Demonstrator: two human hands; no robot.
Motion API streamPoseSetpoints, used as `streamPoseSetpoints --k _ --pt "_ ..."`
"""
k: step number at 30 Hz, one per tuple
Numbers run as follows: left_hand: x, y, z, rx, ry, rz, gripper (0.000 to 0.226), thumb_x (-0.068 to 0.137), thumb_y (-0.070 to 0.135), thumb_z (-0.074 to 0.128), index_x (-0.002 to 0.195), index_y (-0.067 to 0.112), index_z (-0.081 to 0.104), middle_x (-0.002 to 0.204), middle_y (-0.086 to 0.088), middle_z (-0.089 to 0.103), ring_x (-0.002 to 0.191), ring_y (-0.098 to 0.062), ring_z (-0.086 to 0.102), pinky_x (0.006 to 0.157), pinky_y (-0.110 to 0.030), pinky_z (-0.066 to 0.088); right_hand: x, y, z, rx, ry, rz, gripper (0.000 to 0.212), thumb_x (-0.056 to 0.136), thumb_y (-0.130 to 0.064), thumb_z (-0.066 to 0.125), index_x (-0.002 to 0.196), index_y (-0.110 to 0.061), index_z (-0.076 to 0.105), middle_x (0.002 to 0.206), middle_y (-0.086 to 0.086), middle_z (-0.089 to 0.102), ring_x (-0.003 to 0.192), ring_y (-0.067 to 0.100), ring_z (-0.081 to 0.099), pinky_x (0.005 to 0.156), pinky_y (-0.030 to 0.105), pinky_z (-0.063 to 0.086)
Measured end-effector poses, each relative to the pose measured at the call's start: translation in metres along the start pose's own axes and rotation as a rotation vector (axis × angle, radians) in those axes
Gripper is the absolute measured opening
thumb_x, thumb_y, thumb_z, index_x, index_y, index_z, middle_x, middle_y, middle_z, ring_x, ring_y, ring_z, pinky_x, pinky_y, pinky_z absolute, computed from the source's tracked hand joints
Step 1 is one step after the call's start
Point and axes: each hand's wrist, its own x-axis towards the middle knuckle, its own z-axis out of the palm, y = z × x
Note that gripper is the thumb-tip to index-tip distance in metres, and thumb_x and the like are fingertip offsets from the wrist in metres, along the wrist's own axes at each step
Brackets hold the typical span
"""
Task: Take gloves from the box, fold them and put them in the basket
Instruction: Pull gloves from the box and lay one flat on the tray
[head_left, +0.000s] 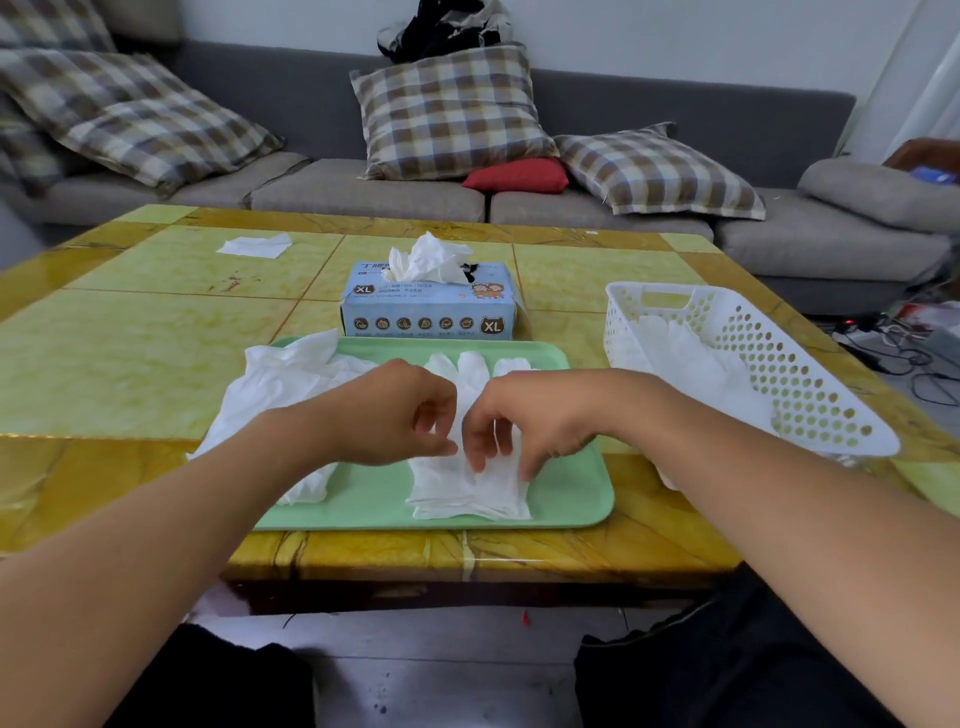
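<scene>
Both forearms reach in from the near edge and meet mid-scene; left hand (410, 415) and right hand (524, 421) almost touch, fingers curled downward, pinching.

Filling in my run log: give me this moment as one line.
stage: folding | left hand: pinches glove | right hand: pinches glove | glove on: green tray | basket: holds gloves | box: glove sticking out
</scene>
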Motion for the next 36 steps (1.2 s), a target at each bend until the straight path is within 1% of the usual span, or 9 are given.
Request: streamPoseSetpoints --k 10,13,17,22,26,31,34,35,36 --pt "-0.024 0.002 0.001 -0.073 -0.375 -0.103 0.073 0.049 0.078 0.081 0.110 0.047 0.055 0.103 0.019 0.053 0.092 -0.003 0.055 0.074 -0.015 0.041 -0.013 0.021 0.047 0.211 0.270 -0.130 0.016 0.093 -0.007 0.068 0.106 -0.014 0.074 0.098 -0.007 0.068 0.082 -0.003 0.059 0.077 0.012 0.043" --pt "-0.020 0.004 -0.002 -0.162 -0.154 -0.124 0.079 0.043 0.078 0.081 0.105 0.041 0.050 0.102 0.028 0.048 0.093 0.004 0.051 0.076 -0.014 0.037 -0.018 0.020 0.023 0.689 0.419 -0.103 0.013 0.098 -0.006 0.063 0.108 -0.007 0.071 0.095 -0.001 0.070 0.082 0.005 0.062 0.076 0.019 0.049" --pt "-0.007 0.029 -0.026 -0.708 0.376 -0.111 0.027 0.081 0.027 0.082 0.105 0.020 0.073 0.101 0.006 0.075 0.093 -0.011 0.071 0.081 -0.032 0.056 -0.032 0.008 -0.019 1.313 0.536 -0.134 0.018 0.100 -0.007 0.054 0.114 -0.002 0.065 0.084 0.007 0.064 0.074 0.017 0.059 0.071 0.031 0.047" --pt "0.011 0.082 -0.069 -1.337 0.361 -0.104 0.041 0.099 0.041 0.050 0.115 0.012 0.074 0.116 -0.012 0.073 0.110 -0.029 0.069 0.089 -0.038 0.056 -0.072 -0.001 -0.055 1.629 0.685 -0.136 0.030 0.099 -0.013 0.053 0.072 -0.012 0.064 0.061 -0.001 0.053 0.062 0.016 0.052 0.065 0.028 0.044" --pt "0.036 0.128 -0.095 -1.043 0.362 0.026 0.042 0.079 0.029 0.083 0.117 0.013 0.071 0.109 -0.008 0.076 0.100 -0.024 0.073 0.084 -0.039 0.059 -0.118 0.006 -0.075 1.610 0.750 -0.076 0.013 0.097 -0.015 0.055 0.101 -0.006 0.065 0.092 0.011 0.057 0.092 0.026 0.056 0.092 0.036 0.044" --pt "0.082 0.186 -0.115 -1.149 0.388 -0.084 0.015 0.096 0.018 0.066 0.103 0.009 0.075 0.095 -0.011 0.078 0.086 -0.022 0.075 0.075 -0.035 0.063 -0.181 0.029 -0.089 1.654 0.829 0.003 0.013 0.089 -0.023 0.064 0.093 -0.010 0.061 0.079 0.003 0.042 0.075 0.023 0.043 0.083 0.030 0.038" --pt "0.104 0.209 -0.110 -1.216 0.322 -0.092 0.020 0.098 0.018 0.063 0.112 0.008 0.073 0.101 -0.008 0.078 0.095 -0.023 0.074 0.077 -0.032 0.061 -0.209 0.045 -0.085 1.580 0.858 -0.018 0.054 0.079 -0.040 0.078 0.119 -0.008 0.059 0.101 0.018 0.034 0.097 0.034 0.031 0.102 0.035 0.034" --pt "0.109 0.215 -0.108 -1.231 0.288 -0.077 0.022 0.099 0.018 0.061 0.114 0.008 0.073 0.104 -0.007 0.077 0.097 -0.022 0.074 0.080 -0.031 0.061 -0.214 0.051 -0.084 1.552 0.875 -0.031 0.056 0.082 -0.036 0.078 0.125 -0.004 0.063 0.120 0.030 0.055 0.118 0.048 0.050 0.110 0.038 0.038" --pt "0.116 0.225 -0.104 -1.242 0.249 -0.063 0.023 0.100 0.019 0.060 0.116 0.009 0.072 0.107 -0.006 0.077 0.100 -0.021 0.074 0.083 -0.030 0.060 -0.221 0.060 -0.082 1.520 0.904 -0.028 0.053 0.085 -0.028 0.077 0.131 -0.004 0.064 0.143 0.015 0.057 0.139 0.027 0.045 0.113 0.042 0.041"
